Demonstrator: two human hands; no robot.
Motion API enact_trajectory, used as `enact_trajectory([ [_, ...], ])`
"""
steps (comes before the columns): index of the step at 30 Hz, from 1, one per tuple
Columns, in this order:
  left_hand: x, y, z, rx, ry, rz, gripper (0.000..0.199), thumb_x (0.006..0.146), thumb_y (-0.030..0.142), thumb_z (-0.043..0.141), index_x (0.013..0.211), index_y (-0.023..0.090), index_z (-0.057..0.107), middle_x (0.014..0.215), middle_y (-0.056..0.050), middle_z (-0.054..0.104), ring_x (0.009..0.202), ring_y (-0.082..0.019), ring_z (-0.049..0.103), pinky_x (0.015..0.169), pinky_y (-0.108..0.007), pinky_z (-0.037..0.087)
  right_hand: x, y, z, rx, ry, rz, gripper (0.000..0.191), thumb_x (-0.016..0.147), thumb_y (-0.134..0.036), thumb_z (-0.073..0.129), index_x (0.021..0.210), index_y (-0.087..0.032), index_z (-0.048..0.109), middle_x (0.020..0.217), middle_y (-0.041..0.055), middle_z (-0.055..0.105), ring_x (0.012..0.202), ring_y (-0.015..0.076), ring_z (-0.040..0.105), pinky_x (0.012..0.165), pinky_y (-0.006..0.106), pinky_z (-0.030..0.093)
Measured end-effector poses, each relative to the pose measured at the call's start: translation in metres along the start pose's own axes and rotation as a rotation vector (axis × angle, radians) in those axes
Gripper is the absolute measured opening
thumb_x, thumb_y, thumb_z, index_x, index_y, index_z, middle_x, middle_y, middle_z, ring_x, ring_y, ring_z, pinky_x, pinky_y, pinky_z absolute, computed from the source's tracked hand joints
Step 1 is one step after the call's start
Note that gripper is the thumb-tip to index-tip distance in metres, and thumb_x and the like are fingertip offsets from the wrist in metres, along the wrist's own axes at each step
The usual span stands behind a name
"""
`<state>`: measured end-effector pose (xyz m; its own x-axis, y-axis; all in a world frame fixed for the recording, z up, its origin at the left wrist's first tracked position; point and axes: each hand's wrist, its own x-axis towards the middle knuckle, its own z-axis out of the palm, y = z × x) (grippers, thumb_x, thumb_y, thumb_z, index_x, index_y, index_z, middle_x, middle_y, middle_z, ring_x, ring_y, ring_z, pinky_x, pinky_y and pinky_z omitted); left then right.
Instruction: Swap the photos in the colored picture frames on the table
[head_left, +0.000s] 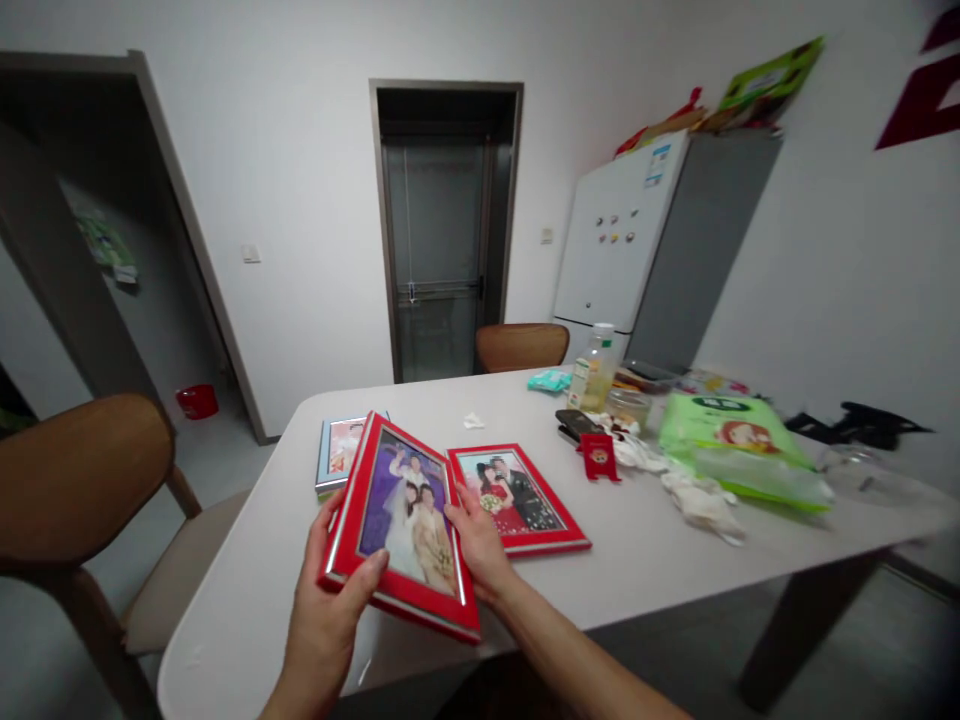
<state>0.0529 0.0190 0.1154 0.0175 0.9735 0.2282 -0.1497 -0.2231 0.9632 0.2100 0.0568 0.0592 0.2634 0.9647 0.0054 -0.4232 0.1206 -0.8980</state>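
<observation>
Between my two hands a red picture frame (409, 520) is held up tilted over the near edge of the table; it shows a wedding photo on a purple background. My left hand (330, 600) grips its lower left side, thumb on the front. My right hand (476, 540) is closed round its right edge. Just right of it a second red picture frame (517, 495) lies flat on the table, with a couple in red and dark clothes. Behind the held frame, a light blue frame (337, 455) lies on the table, partly hidden.
The white table (255, 600) carries a bottle (600, 365), a dark phone-like object (577, 425), a small red stand (598, 457), crumpled tissues (701, 505) and a green package (735, 440) on the right. Wooden chairs stand at the left (82, 480) and far side (523, 347).
</observation>
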Motion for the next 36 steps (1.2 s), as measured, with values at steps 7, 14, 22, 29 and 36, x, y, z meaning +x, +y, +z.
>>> enact_trajectory([
  [7, 0.018, -0.035, 0.058, -0.139, -0.308, -0.296, 0.075, 0.055, 0.033, 0.07, 0.119, 0.014, 0.036, 0.111, -0.013, 0.054, 0.096, -0.026, 0.055, 0.081, -0.039, 0.046, 0.069, -0.069, -0.097, -0.734, 0.027, -0.106, 0.037, 0.07, -0.025, 0.049, 0.105, -0.014, 0.053, 0.08, 0.0027, 0.066, 0.065, 0.0151, 0.06, 0.062, 0.027, 0.048],
  [14, 0.045, -0.094, 0.11, 0.202, -0.383, -0.185, 0.069, 0.059, 0.033, 0.066, 0.12, 0.016, 0.038, 0.113, -0.011, 0.054, 0.097, -0.024, 0.054, 0.084, -0.036, 0.043, 0.093, -0.078, -0.149, -1.016, 0.197, -0.144, 0.034, 0.069, -0.016, 0.05, 0.102, -0.022, 0.057, 0.099, -0.0009, 0.063, 0.09, 0.0153, 0.056, 0.08, 0.025, 0.041],
  [22, 0.046, -0.109, 0.12, 0.749, -0.399, -0.047, 0.064, 0.07, 0.044, 0.052, 0.124, 0.018, 0.03, 0.112, -0.008, 0.054, 0.095, -0.023, 0.055, 0.082, -0.033, 0.043, 0.093, -0.074, -0.17, -1.266, 0.171, -0.072, 0.04, 0.069, -0.017, 0.052, 0.109, -0.016, 0.053, 0.111, 0.0069, 0.056, 0.102, 0.0207, 0.049, 0.086, 0.027, 0.036],
  [29, 0.041, -0.106, 0.122, 1.18, -0.546, 0.152, 0.067, 0.074, 0.036, 0.047, 0.129, 0.013, 0.017, 0.125, -0.017, 0.041, 0.106, -0.031, 0.047, 0.081, -0.038, 0.042, 0.079, -0.074, -0.172, -1.343, 0.134, -0.048, 0.033, 0.079, -0.032, 0.047, 0.106, -0.014, 0.05, 0.106, 0.0059, 0.054, 0.091, 0.0182, 0.052, 0.078, 0.033, 0.043],
  [36, 0.057, -0.087, 0.121, 1.019, -0.55, 0.153, 0.068, 0.066, 0.027, 0.054, 0.126, 0.014, 0.026, 0.128, -0.013, 0.039, 0.116, -0.028, 0.037, 0.092, -0.039, 0.034, 0.075, -0.08, -0.155, -1.411, 0.189, -0.125, 0.028, 0.077, -0.022, 0.05, 0.104, -0.016, 0.051, 0.101, 0.0079, 0.054, 0.092, 0.0188, 0.052, 0.079, 0.033, 0.042],
])
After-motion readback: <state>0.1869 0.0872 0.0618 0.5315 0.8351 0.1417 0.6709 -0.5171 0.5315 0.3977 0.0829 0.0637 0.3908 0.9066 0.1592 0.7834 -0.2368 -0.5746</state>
